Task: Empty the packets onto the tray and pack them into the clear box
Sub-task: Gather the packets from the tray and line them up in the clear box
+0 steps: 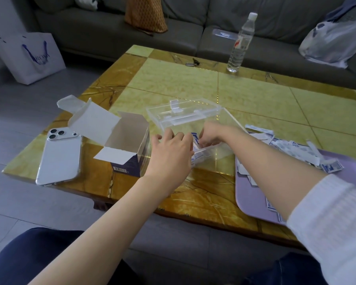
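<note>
**Clear box and hands, head view.** The clear box [220, 151], rigid transparent plastic and rectangular, stands on the table [173, 79] with its hinged lid [185, 112] thrown back towards 12 o'clock. Inside, against its 9 o'clock wall, lie flat white-and-blue packets [199, 156], some on edge.

The left hand [171, 149] reaches in from 7 o'clock, back of the hand uppermost, fingers nearly straight and close together. Their tips rest against the packets at the box's left wall.

The right hand [212, 134] enters from 4 o'clock over the near right corner, wrist bent. Its fingers are curled downward and closed about the packets, opposite the left fingertips.

At 3 to 4 o'clock of the box, just beside it, is a lilac tray [247, 194] with rounded corners, bearing a heap of loose packets [292, 149]. At 9 o'clock stands an open cardboard carton [123, 145], flaps raised, white inside and dark blue outside. Beyond it lies a white smartphone [59, 155], face down.

At 1 o'clock, well apart, stands a clear water bottle [239, 44], and at 12 o'clock lies a small bunch of keys [192, 62]. The tabletop is glossy yellow and amber stone-patterned panels. A grey sofa [90, 31] lies beyond it.
</note>
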The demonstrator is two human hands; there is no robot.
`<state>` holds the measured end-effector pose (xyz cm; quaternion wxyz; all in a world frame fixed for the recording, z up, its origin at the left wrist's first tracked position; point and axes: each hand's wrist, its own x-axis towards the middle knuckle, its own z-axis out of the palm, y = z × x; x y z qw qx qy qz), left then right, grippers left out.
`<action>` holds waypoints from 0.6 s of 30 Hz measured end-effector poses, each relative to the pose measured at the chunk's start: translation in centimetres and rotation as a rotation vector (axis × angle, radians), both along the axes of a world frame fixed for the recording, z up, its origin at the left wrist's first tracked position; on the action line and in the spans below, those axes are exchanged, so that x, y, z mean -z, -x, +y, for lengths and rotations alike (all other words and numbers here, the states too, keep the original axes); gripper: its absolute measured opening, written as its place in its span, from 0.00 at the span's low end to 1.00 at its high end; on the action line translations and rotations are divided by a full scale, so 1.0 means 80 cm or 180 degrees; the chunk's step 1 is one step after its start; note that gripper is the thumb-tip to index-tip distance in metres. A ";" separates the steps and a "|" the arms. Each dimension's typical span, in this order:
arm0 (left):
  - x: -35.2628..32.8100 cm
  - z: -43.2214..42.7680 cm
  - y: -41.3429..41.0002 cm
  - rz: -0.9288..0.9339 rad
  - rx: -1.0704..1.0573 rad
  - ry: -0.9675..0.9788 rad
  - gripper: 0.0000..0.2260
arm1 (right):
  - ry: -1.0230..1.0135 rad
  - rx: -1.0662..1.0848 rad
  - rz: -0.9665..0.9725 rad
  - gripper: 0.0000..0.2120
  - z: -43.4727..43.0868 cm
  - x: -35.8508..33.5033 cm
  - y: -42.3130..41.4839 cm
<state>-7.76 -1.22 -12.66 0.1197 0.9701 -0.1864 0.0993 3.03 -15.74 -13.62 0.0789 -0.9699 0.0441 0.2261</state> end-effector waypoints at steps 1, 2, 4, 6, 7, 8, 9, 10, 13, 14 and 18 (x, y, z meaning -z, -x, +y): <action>0.001 0.000 0.000 -0.0003 -0.0004 0.0004 0.07 | 0.0039 -0.0002 -0.0030 0.11 0.000 0.001 -0.001; 0.001 0.000 -0.001 0.0001 -0.0012 0.0010 0.07 | 0.0121 -0.0008 -0.0067 0.14 0.000 0.002 -0.001; 0.000 0.000 -0.001 0.0011 -0.0021 0.0027 0.07 | 0.0150 -0.0005 -0.0087 0.16 -0.001 0.002 -0.003; 0.000 0.000 0.000 0.0028 -0.0012 0.0028 0.07 | -0.0017 0.0013 0.0013 0.14 -0.003 0.003 -0.005; 0.000 0.000 0.000 0.0029 -0.0007 0.0028 0.07 | -0.0106 0.0024 0.0024 0.12 -0.003 0.000 -0.004; 0.000 0.000 -0.001 0.0026 -0.0001 0.0024 0.07 | -0.0151 0.0015 0.0006 0.09 -0.003 -0.003 -0.002; -0.001 0.000 -0.001 0.0031 0.0003 0.0018 0.07 | -0.0197 0.0007 -0.0055 0.07 -0.004 -0.006 -0.001; -0.001 -0.001 -0.002 0.0044 -0.0002 0.0013 0.07 | -0.0213 -0.0018 -0.0148 0.07 -0.006 -0.010 0.000; -0.002 -0.003 -0.005 0.0116 -0.0019 0.0046 0.07 | -0.0368 -0.0153 -0.0755 0.11 -0.014 -0.021 0.012; -0.003 -0.004 -0.006 0.0146 -0.0023 0.0032 0.07 | -0.0493 -0.0178 -0.0987 0.12 -0.017 -0.026 0.020; -0.011 -0.010 -0.010 0.0199 -0.0073 -0.0113 0.07 | -0.1018 -0.0468 -0.2301 0.10 -0.032 -0.044 0.069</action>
